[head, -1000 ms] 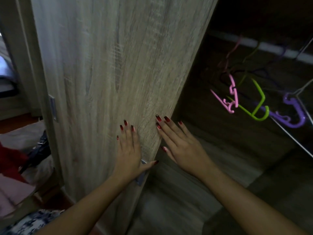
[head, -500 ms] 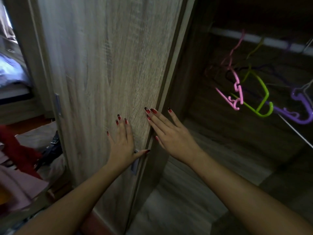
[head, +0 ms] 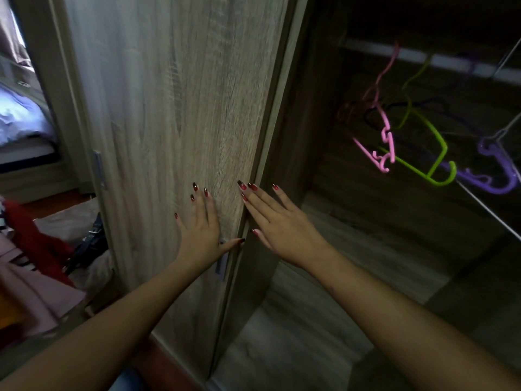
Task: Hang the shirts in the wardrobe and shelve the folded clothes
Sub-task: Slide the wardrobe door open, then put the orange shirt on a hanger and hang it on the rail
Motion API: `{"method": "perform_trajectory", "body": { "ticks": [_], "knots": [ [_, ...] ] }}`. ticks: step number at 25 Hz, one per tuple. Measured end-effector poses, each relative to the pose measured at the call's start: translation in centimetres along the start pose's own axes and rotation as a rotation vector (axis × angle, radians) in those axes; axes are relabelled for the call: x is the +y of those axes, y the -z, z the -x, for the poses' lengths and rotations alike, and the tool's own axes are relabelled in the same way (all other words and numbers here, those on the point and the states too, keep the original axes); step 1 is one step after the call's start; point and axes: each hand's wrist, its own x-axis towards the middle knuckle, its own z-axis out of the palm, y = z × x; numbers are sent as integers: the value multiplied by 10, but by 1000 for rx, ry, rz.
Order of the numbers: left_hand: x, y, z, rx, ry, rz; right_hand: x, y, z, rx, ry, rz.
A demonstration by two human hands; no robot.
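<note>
Far left, beyond a doorway: a bed (head: 19, 117) in cold blue-white light. Lower left, outside the wardrobe (head: 366, 244): a heap of clothes, with red cloth (head: 31, 235) on top, pink cloth (head: 33, 292) below and a black strap (head: 90, 241) lying against it, well apart from both hands. Filling the middle: a pale wood-grain door (head: 174, 108), standing between the heap and the dark interior at right. A second small handle on its far left edge.

Inside, up high: a pale rail (head: 423, 59) hung with a pink hanger (head: 386, 136), a green hanger (head: 434, 153) and a purple hanger (head: 496, 165), crowded together, with a thin wire hanger (head: 507, 128) at the right edge. Below them, a grey wood-grain floor panel.

Left hand (head: 200, 235) laid flat on the door's face near its right edge, fingers straight and slightly spread, thumb stretched sideways over a small grey handle (head: 222, 263); nothing gripped. Right hand (head: 279, 224) just beside it, likewise flat and wide open, fingers straight, fingertips (head: 255, 203) touching the door's right edge, thumb pointing down toward the gap; nothing held. Hands close, yet apart, the door's edge between them. Dark red nails on both.
</note>
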Motion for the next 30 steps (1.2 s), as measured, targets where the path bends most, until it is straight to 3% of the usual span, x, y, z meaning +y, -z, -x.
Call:
{"method": "perform_trajectory", "body": {
  "ticks": [6,10,16,20,24,27,30],
  "knots": [
    [-5,0,38,6,64,-59,-23,-11,26,84,-1,-153],
    [-25,-8,100,-35,205,-74,-65,-33,28,151,29,-370],
    [-112,21,216,-89,480,-143,-163,-55,-12,135,150,-594],
    [-178,65,268,11,611,-123,-233,-39,-64,117,237,-762],
    [-265,118,281,230,735,-33,-302,-16,-140,33,264,-1005],
    [-345,169,267,356,792,-23,-352,4,-217,-91,140,-1260],
    [-410,208,244,467,830,-1,-390,18,-291,-178,-110,-1492]
  ]
}}
